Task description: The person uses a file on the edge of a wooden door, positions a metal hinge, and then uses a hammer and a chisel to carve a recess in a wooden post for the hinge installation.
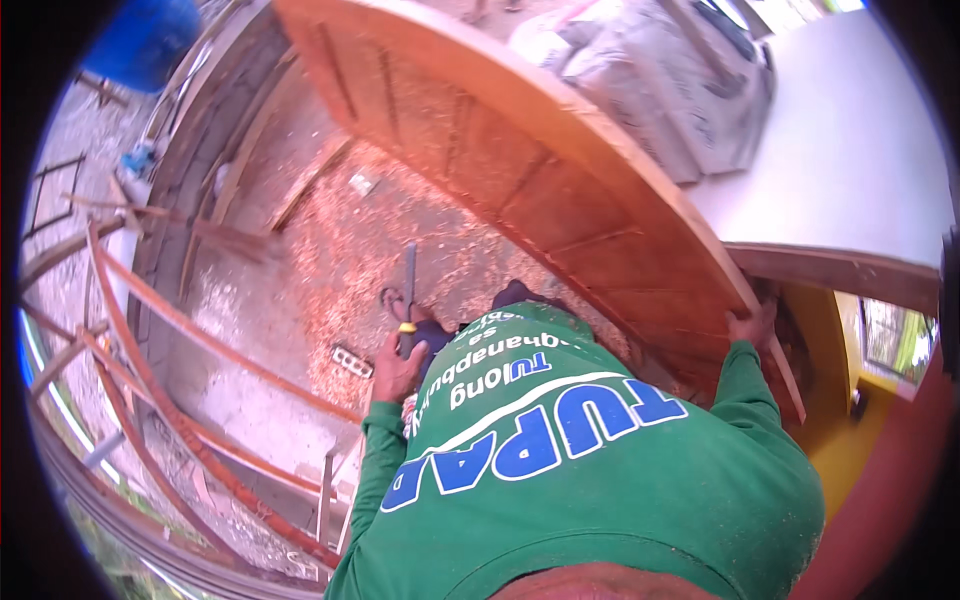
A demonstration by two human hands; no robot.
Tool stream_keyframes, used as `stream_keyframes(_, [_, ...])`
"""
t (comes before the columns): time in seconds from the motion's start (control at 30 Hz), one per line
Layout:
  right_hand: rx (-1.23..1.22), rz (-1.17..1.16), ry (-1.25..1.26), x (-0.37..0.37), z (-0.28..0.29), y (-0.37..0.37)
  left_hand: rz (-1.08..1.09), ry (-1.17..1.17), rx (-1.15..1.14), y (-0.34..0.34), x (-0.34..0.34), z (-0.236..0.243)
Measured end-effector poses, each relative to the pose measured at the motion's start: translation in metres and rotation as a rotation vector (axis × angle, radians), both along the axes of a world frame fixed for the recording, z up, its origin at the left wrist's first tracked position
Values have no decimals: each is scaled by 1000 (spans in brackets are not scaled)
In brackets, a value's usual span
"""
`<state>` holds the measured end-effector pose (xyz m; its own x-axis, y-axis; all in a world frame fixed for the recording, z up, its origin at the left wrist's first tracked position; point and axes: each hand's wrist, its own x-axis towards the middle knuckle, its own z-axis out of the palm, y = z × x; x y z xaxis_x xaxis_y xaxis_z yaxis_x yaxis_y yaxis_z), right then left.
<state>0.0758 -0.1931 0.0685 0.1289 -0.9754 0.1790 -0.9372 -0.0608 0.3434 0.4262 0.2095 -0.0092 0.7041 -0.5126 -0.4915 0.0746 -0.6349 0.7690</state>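
Note:
My left hand (394,371) is closed around the yellow and black handle of a chisel (410,270), its long flat grey blade pointing away from me. Over on the right, my right hand (755,324) grips the edge of a reddish-brown panelled wooden door (575,205). The door stands on its long edge and slants across from the far left to the near right. Part of the right hand's fingers goes behind the door's edge and is hidden.
Wood shavings (330,260) cover the floor around my feet. A hollow block (351,361) lies by my left hand. Orange-brown bars (200,440) cross the left side. Grey sacks (665,90) and a white board (840,130) are beyond the door. A blue drum (145,42) stands far left.

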Motion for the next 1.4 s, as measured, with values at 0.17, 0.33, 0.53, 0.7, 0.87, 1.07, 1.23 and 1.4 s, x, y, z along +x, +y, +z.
stream_keyframes(0.17, [1113, -309, 195, 149, -59, 90, 229, 41, -115, 67, 93, -4])
stream_keyframes(0.33, [1325, 489, -254, 376, -127, 138, 509, 199, -7, 96, 179, -15])
stream_keyframes(0.53, [1396, 887, -185, 630, -234, 156, 815, 334, 136, 104, 191, -42])
stream_keyframes(0.7, [1182, 1056, 162, 750, -387, 165, 865, 438, 382, 87, 176, -86])
stream_keyframes(0.87, [1206, 1093, 21, 811, -539, 176, 789, 525, 326, 66, 201, -164])
stream_keyframes(1.07, [1062, 1196, 155, 864, -673, 200, 753, 620, 269, 86, 218, -223])
stream_keyframes(1.23, [797, 1230, 255, 883, -731, 220, 777, 797, 196, 115, 215, -246])
stream_keyframes(1.4, [667, 1420, 239, 886, -750, 221, 683, 978, 300, 135, 220, -255])
